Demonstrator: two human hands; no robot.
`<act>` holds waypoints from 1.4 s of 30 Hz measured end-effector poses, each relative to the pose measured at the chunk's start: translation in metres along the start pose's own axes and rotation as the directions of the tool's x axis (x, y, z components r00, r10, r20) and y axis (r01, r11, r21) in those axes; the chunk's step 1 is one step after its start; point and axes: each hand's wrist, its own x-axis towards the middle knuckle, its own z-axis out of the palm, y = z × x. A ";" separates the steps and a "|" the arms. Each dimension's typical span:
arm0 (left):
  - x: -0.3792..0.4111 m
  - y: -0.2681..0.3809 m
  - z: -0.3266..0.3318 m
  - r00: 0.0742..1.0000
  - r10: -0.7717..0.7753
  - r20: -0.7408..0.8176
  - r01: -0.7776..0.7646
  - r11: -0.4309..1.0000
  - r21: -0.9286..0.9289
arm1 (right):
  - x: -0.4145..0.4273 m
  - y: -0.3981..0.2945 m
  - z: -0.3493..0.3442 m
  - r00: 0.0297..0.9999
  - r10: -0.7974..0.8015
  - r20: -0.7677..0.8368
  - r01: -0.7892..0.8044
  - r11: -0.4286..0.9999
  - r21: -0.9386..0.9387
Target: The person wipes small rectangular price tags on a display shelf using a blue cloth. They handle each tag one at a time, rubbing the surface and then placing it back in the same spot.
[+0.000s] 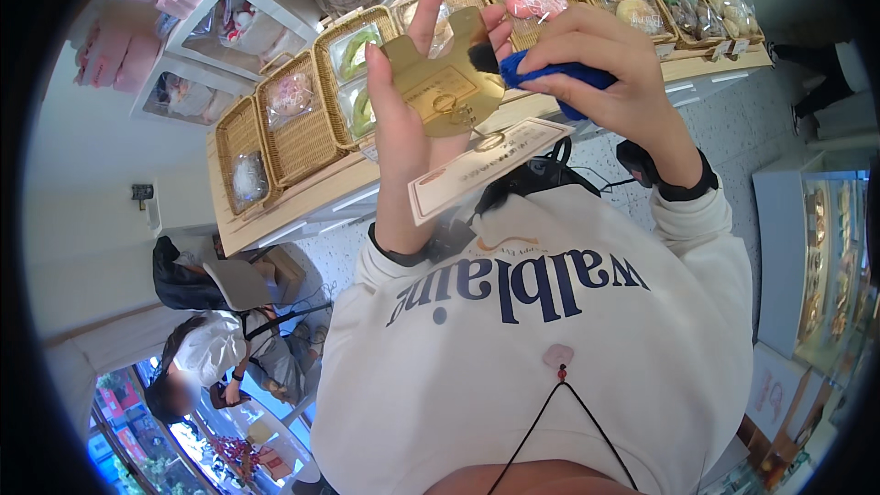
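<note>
My left hand, palm up, holds a shiny gold plate with a notched edge between its thumb and fingers. A pale printed tag with a metal ring lies just below the plate, over my wrist; the plate's surface shows what looks like its reflection. Whether the ring joins the two is unclear. My right hand pinches a fuzzy blue cloth-like piece at the plate's right edge. A dark tuft sits at its left end, touching or close to the plate.
Beyond my hands, wicker baskets of wrapped baked goods line a wooden counter. White window boxes stand at the upper left. A seated person is at the lower left, near a chair. A display case stands at right.
</note>
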 end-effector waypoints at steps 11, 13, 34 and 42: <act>-0.009 -0.012 -0.010 0.980 -0.021 0.198 0.131 0.815 -0.565 | 0.016 -0.004 0.024 0.961 -0.277 -0.009 0.254 0.892 -0.374; -0.010 -0.012 -0.015 0.959 -0.044 0.280 0.200 0.806 -0.557 | 0.019 -0.009 0.020 0.956 -0.293 -0.007 0.262 0.863 -0.432; -0.018 -0.007 -0.015 0.942 -0.124 0.313 0.276 0.816 -0.508 | 0.019 -0.023 0.034 0.891 -0.326 -0.317 0.040 0.750 -0.660; -0.011 -0.011 -0.010 0.959 -0.272 0.085 0.285 0.929 -0.238 | 0.017 -0.028 0.018 0.961 0.082 -0.264 -0.244 0.700 -0.671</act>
